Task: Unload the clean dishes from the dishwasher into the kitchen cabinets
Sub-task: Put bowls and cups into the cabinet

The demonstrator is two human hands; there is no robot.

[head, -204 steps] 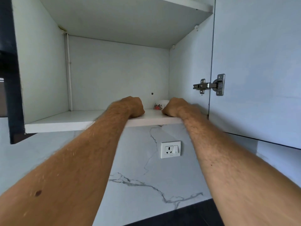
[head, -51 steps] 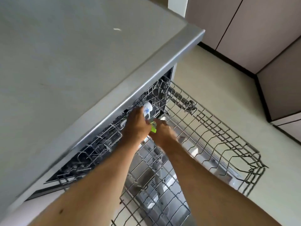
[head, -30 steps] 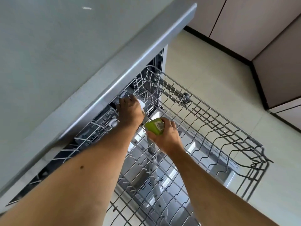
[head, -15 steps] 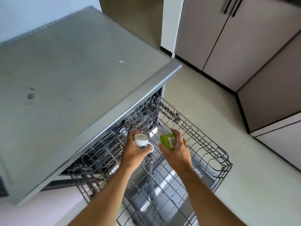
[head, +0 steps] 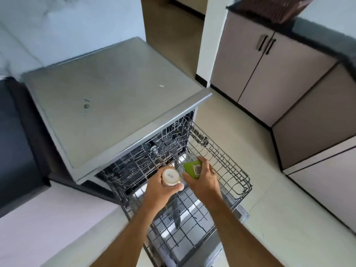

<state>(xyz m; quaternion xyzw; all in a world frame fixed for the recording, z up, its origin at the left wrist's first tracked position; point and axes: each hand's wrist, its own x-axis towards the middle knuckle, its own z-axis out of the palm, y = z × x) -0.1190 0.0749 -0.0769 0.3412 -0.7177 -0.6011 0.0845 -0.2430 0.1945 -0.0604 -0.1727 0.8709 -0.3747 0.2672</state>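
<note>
While lifted clear of the rack [head: 221,157] at lower centre, left grip [head: 161,186] clamped on white cup [head: 170,177], right grip [head: 204,180] on green cup [head: 193,169] (both upturned, likely for draining).

Dishwasher [head: 115,105] sits center-left, rack [head: 221,157] pulled out in front of it over the open door [head: 194,253]. Both hands above the rack: left hand [head: 159,186] holds a cup [head: 170,177], base up; right hand [head: 204,180] just beside it holds a mug [head: 189,169]. Counter [head: 11,143] left of dishwasher. Cabinets [head: 269,74] to the right, across the floor [head: 240,132]; basket [head: 269,8] on top.
</note>
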